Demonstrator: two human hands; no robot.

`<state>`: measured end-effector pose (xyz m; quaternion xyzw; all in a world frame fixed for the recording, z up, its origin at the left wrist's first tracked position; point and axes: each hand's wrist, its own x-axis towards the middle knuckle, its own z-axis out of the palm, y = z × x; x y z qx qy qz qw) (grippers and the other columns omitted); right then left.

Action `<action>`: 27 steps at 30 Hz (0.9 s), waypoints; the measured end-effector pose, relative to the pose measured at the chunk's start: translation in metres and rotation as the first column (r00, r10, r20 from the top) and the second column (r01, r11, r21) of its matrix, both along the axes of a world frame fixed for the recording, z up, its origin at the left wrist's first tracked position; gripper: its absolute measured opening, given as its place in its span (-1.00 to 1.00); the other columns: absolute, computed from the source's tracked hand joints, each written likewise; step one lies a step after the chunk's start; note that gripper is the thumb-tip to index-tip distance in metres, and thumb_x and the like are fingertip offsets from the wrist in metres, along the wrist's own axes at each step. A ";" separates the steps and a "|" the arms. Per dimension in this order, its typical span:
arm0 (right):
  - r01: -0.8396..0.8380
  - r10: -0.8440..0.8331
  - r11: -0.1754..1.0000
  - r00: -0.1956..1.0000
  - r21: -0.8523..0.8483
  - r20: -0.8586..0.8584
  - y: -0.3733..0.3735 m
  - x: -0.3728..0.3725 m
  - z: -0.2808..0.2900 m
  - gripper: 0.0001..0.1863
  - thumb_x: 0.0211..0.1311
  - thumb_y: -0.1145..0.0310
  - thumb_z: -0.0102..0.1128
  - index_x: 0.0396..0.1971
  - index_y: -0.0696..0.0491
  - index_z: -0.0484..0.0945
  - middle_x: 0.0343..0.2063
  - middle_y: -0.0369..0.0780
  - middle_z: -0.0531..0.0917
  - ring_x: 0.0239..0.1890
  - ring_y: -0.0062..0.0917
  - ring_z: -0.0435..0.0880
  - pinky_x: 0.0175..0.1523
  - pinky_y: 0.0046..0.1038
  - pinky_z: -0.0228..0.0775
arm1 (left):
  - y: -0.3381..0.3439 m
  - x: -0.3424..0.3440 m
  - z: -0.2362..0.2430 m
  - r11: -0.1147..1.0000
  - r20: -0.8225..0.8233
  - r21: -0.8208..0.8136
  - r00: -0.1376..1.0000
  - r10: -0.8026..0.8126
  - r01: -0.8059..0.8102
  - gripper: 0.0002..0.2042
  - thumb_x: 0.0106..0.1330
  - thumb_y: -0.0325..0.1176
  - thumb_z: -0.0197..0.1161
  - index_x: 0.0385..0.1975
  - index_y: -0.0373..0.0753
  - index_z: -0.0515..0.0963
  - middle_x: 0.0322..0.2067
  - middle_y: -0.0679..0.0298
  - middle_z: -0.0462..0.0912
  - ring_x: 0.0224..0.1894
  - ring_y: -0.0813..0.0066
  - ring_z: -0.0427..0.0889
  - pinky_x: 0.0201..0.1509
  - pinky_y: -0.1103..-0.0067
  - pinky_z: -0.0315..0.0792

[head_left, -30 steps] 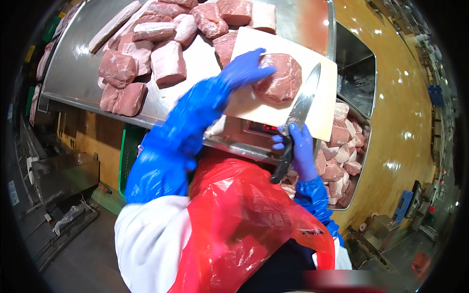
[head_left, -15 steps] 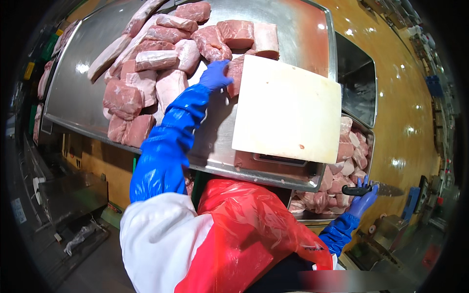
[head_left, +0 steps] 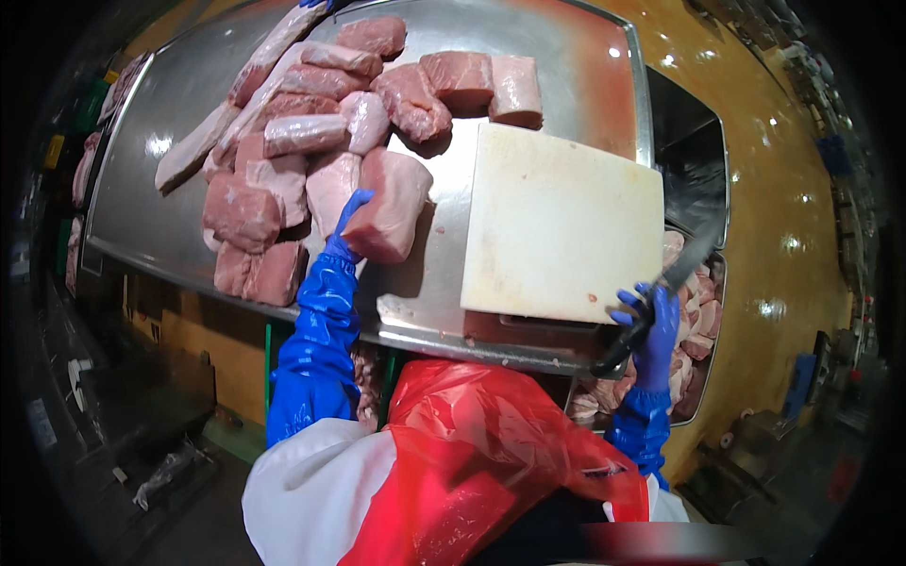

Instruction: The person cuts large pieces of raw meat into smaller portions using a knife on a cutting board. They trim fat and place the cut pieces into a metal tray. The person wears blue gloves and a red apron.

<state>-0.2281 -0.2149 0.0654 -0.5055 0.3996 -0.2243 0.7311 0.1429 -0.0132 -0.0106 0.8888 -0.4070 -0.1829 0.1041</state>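
My left hand (head_left: 351, 228), in a purple-blue glove and blue sleeve, grips a thick block of pink raw meat (head_left: 394, 203) by its left side, left of the white cutting board (head_left: 562, 226). My right hand (head_left: 658, 330) is closed round the black handle of a knife (head_left: 696, 257). Its blade points up and away, right of the board's near right corner, and looks blurred. Several more meat blocks (head_left: 243, 212) lie piled on the steel table (head_left: 142, 203) to the left. Others rest beyond the board's far left corner.
A steel bin of cut meat pieces (head_left: 703, 311) stands right of the table, with a dark steel container (head_left: 694, 160) beyond it. Long meat strips (head_left: 193, 146) lie far left. Another person's blue glove (head_left: 316, 4) shows at the top edge.
My left hand has taken the meat block from beside the board and brought it left and nearer. My right hand with the knife has moved left, and the blade has swung upward.
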 end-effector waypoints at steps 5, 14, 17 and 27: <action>-0.295 0.296 0.955 0.955 0.033 -0.011 0.005 0.055 0.004 -0.65 0.51 0.18 0.05 0.10 0.10 0.44 0.04 -0.03 0.60 -0.06 -0.26 0.70 -0.13 -0.24 0.65 | 0.012 -0.082 0.074 0.750 0.193 -0.202 0.776 -0.600 0.630 -0.22 -0.06 0.03 0.41 0.24 -0.16 0.44 -0.13 -0.08 0.55 -0.10 -0.04 0.56 0.05 0.20 0.44; -0.281 0.288 0.956 0.953 -0.080 0.097 0.010 0.078 -0.047 -0.75 0.45 0.30 0.14 -0.02 0.11 0.46 -0.29 -0.27 0.62 -0.39 -0.58 0.65 -0.33 -0.47 0.65 | -0.021 -0.156 0.019 0.437 -0.320 -0.835 0.941 0.108 -0.334 -0.43 0.22 -0.09 0.29 0.20 -0.23 0.48 0.13 -0.15 0.53 0.20 0.02 0.50 0.29 0.23 0.37; -0.194 0.245 0.887 0.967 -0.418 0.069 -0.006 0.084 -0.046 -0.75 0.44 0.28 0.16 -0.05 0.14 0.52 -0.31 -0.26 0.61 -0.28 -0.61 0.58 -0.16 -0.50 0.53 | -0.040 -0.141 0.015 0.446 -0.444 -0.813 0.894 -0.059 -0.375 -0.49 0.27 -0.19 0.25 0.19 -0.28 0.46 0.09 -0.04 0.57 0.16 0.13 0.54 0.26 0.33 0.41; -0.237 0.263 0.903 0.965 -0.359 0.025 -0.052 0.051 -0.057 -0.64 0.43 0.26 0.13 0.04 0.22 0.49 -0.15 -0.19 0.64 -0.15 -0.56 0.57 -0.01 -0.47 0.44 | -0.045 -0.192 0.011 0.477 -0.439 -0.763 0.891 0.113 -0.436 -0.41 0.37 -0.20 0.17 0.35 -0.31 0.27 0.30 -0.06 0.34 0.34 0.07 0.36 0.41 0.32 0.26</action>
